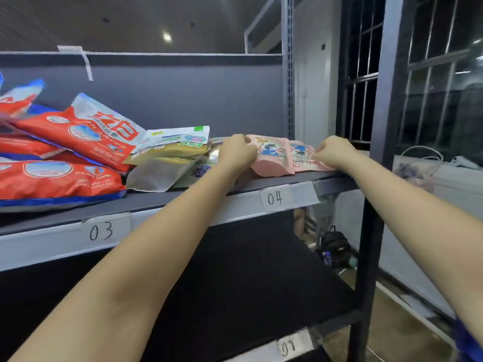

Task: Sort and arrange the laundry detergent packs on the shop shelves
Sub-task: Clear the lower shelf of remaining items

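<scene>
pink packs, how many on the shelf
2, side by side above the 04 label: one pink pack at the left hand, the other at the right hand. More may be hidden.

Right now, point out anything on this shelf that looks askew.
The red packs left of label 03 lie heaped and tilted across each other, and the gold pouches slump against them. The two pink pouches, held by both hands, sit side by side.

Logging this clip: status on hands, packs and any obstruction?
Left hand and right hand each pinch a pink pack above label 04. Green-and-gold packs crowd the left side.
</scene>
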